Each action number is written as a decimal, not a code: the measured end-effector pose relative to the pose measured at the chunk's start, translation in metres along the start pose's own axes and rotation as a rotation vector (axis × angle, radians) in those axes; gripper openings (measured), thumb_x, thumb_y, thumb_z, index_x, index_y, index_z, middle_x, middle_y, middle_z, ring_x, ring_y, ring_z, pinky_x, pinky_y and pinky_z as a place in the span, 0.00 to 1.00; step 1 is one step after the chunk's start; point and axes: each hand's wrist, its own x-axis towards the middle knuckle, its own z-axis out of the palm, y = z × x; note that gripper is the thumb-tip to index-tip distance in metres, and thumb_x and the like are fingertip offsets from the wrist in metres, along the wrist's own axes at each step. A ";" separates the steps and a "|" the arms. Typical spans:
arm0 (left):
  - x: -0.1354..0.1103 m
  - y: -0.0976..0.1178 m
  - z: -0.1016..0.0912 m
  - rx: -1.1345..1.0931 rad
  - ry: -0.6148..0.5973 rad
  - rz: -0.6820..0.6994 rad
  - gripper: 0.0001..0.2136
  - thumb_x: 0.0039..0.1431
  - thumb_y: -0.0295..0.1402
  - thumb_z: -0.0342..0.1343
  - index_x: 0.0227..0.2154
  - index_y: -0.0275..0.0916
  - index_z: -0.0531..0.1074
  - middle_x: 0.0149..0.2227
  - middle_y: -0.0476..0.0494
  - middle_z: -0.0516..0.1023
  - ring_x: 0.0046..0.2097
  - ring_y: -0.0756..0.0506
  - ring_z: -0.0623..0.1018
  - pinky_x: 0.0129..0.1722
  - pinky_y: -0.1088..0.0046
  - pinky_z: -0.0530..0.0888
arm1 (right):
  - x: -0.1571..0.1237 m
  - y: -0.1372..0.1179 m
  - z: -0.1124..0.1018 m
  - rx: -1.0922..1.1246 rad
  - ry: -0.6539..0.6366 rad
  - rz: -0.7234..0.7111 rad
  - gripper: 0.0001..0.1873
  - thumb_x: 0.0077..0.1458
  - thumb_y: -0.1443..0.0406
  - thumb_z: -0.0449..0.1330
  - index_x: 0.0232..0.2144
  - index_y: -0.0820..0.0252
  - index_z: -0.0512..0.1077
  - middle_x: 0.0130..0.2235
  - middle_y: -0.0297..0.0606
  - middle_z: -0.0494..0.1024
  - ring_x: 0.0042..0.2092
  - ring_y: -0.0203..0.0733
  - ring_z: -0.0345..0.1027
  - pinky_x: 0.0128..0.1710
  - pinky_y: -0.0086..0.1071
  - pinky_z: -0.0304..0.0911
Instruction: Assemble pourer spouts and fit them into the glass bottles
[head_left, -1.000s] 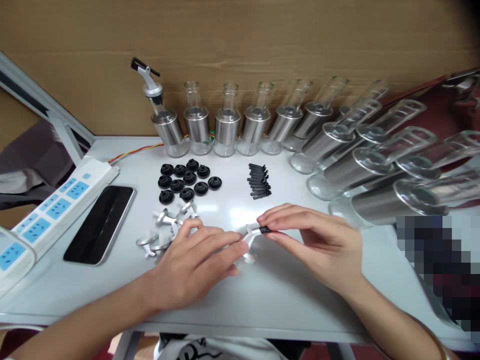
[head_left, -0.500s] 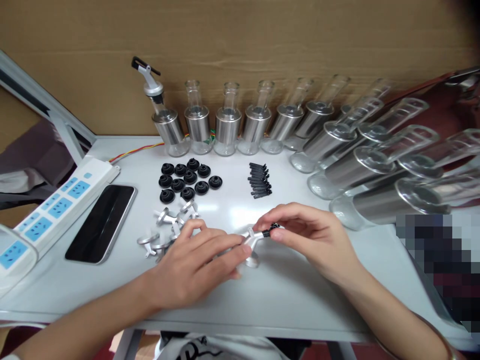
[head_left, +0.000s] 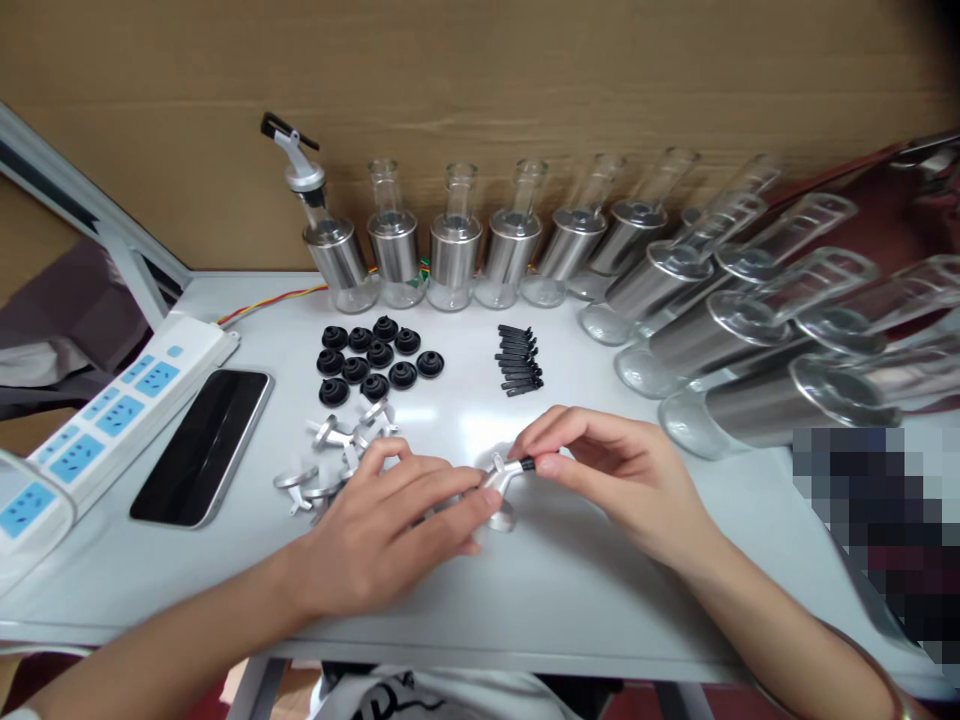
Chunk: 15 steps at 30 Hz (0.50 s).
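My left hand (head_left: pixel 382 535) is closed on a silver pourer spout (head_left: pixel 504 492), its round base just above or on the table. At the spout's tip sits a small black piece (head_left: pixel 528 464), pinched between the thumb and index finger of my right hand (head_left: pixel 619 475). Beside my left hand lie several loose silver spouts (head_left: pixel 341 440), partly hidden by it. Beyond them are several black stoppers (head_left: pixel 375 355) in a cluster. A stack of thin black levers (head_left: pixel 519 360) lies farther back, beyond my right hand.
Glass bottles with metal sleeves (head_left: pixel 455 250) line the back and right side. The leftmost one carries a complete pourer (head_left: pixel 300 165). At the left lie a phone (head_left: pixel 202 448) and a power strip (head_left: pixel 97 430). A cardboard wall (head_left: pixel 480 80) stands behind.
My right fingers have shifted slightly left along the spout's tip, and less of the black piece shows. My left hand stays in nearly the same place.
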 end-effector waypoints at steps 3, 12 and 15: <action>0.001 0.000 -0.001 0.004 -0.002 0.001 0.08 0.67 0.27 0.48 0.45 0.32 0.68 0.40 0.40 0.80 0.40 0.47 0.76 0.40 0.68 0.63 | 0.000 0.000 0.000 -0.007 0.004 -0.012 0.02 0.51 0.65 0.65 0.27 0.57 0.75 0.31 0.35 0.79 0.34 0.37 0.73 0.35 0.30 0.67; 0.000 -0.002 -0.003 -0.065 -0.032 0.029 0.09 0.66 0.27 0.49 0.46 0.30 0.67 0.41 0.37 0.79 0.42 0.45 0.76 0.40 0.68 0.67 | 0.000 -0.002 0.001 0.021 0.005 -0.033 0.03 0.50 0.65 0.65 0.26 0.57 0.76 0.30 0.37 0.80 0.33 0.39 0.74 0.34 0.31 0.69; 0.000 -0.003 -0.003 -0.076 -0.037 0.027 0.09 0.66 0.27 0.48 0.47 0.29 0.67 0.41 0.37 0.78 0.43 0.45 0.76 0.40 0.69 0.69 | 0.000 -0.003 0.001 0.027 0.003 -0.045 0.02 0.50 0.66 0.65 0.26 0.57 0.77 0.31 0.36 0.80 0.33 0.38 0.74 0.35 0.31 0.69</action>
